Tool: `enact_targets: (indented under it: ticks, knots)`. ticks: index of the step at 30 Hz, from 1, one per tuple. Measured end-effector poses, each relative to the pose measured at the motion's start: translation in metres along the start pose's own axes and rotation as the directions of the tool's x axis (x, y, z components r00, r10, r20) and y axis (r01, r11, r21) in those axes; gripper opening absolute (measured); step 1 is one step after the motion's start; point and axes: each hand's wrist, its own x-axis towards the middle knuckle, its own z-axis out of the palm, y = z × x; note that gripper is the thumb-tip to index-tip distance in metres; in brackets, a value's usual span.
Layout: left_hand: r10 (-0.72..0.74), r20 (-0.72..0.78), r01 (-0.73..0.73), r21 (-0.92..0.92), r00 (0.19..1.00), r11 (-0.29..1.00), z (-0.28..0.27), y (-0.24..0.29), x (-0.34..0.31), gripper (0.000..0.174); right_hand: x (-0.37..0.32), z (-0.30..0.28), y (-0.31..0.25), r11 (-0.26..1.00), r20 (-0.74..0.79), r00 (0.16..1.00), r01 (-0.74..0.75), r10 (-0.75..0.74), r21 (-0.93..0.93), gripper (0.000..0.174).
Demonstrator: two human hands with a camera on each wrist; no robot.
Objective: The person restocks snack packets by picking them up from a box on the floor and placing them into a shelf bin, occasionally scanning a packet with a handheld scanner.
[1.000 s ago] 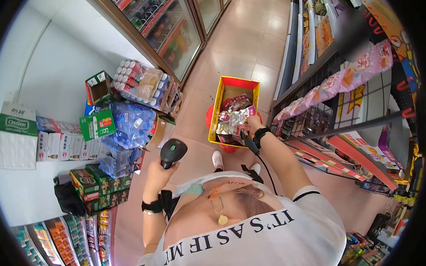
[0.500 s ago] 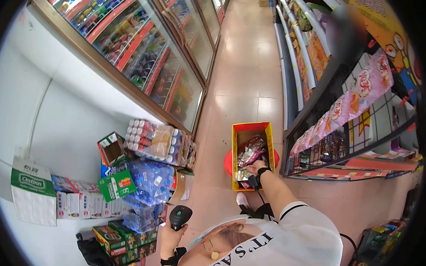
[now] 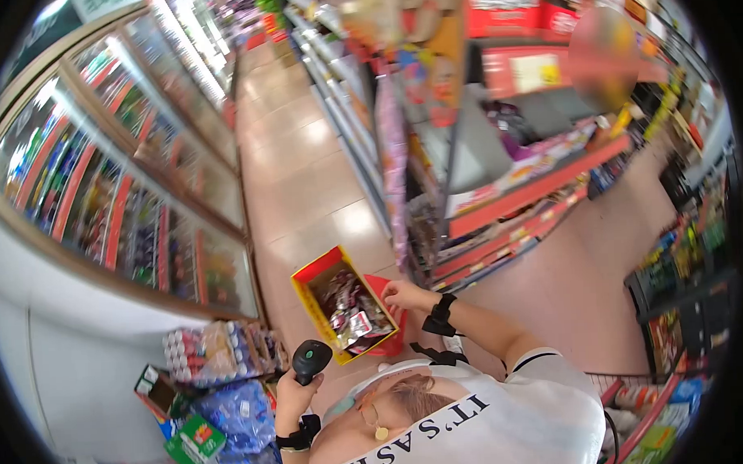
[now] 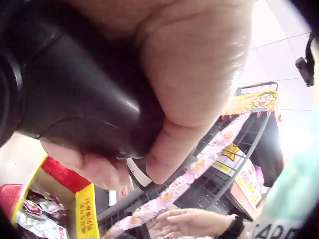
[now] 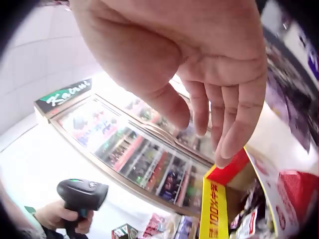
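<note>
Your left hand (image 3: 289, 392) grips a black scanner (image 3: 310, 358) by its handle. The fingers and thumb are curled tight around it, as the left wrist view shows close up, and you hold it upright in front of your chest with its head tipped towards the box.

Your right hand (image 3: 402, 295) is slack and holds nothing. The right wrist view shows the fingers (image 5: 234, 114) nearly straight and hanging down, with the thumb loose beside them. It hovers at the right-hand long edge of the yellow and red box (image 3: 313, 303), just above the rim. I cannot tell whether a fingertip touches the cardboard.

The box lies open on a red stand (image 3: 389, 339) on the tiled floor (image 3: 305, 193), just beside the foot of the shelf rack (image 3: 501, 195). It is filled with shiny snack packets (image 3: 351, 313) heaped along its middle and near end.

To your left, the glass-fronted fridge (image 3: 142, 232) runs along the aisle. Wrapped packs of bottled water (image 3: 235, 417) are stacked on the floor at its near end, close to your left arm.
</note>
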Motion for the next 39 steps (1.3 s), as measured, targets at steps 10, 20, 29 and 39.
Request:
enact_targets:
  ticks: [10, 20, 29, 39]
  knots:
    - [0.251, 0.304, -0.256, -0.021, 0.919, 0.966, 0.084, 0.122, 0.039, 0.033, -0.222, -0.137, -0.156, 0.802, -0.263, 0.758, 0.579, -0.597, -0.149, 0.013]
    - [0.28, 0.282, -0.293, 0.004, 0.918, 0.956, 0.139, 0.16, 0.04, 0.033, -0.251, -0.259, -0.237, 0.331, -0.305, 0.224, 0.086, -0.925, -0.94, 0.015]
    - [0.264, 0.207, -0.253, -0.082, 0.942, 0.964, 0.156, 0.18, 0.033, 0.027, -0.206, -0.317, -0.254, 0.319, -0.229, 0.925, -0.128, -0.302, -0.939, 0.033]
    - [0.304, 0.287, -0.299, -0.062, 0.908, 0.952, 0.173, 0.201, 0.029, 0.023, -0.224, -0.306, -0.251, 0.323, -0.362, 0.619, -0.179, -0.697, -0.929, 0.024]
